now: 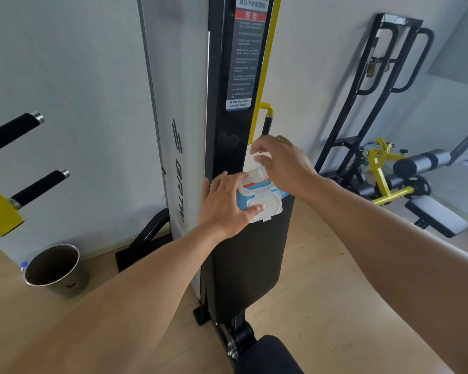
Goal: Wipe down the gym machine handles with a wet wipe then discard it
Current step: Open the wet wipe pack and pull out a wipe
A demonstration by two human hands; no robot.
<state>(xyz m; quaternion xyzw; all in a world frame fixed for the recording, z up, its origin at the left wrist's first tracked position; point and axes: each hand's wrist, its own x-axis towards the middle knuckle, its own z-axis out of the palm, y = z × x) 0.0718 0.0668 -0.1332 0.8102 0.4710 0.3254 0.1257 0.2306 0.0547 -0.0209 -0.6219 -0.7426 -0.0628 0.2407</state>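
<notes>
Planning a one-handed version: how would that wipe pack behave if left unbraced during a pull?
Likely light and soft: the left hand holds the wipe pack against the steep black pad, so unbraced it would probably slide down or lift. The wipe pinched by the right hand looks thin, probably floppy.

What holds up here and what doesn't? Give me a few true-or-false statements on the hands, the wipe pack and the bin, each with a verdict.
1. The left hand holds the pack. True.
2. The pack's lid is closed. False: it is flipped open.
3. The right hand pinches a wipe at the pack's opening. True.
4. The bin stands on a bench. False: it stands on the floor, left of the machine.
5. The right hand is wiping a handle. False: the black handles at the left are untouched.
</notes>
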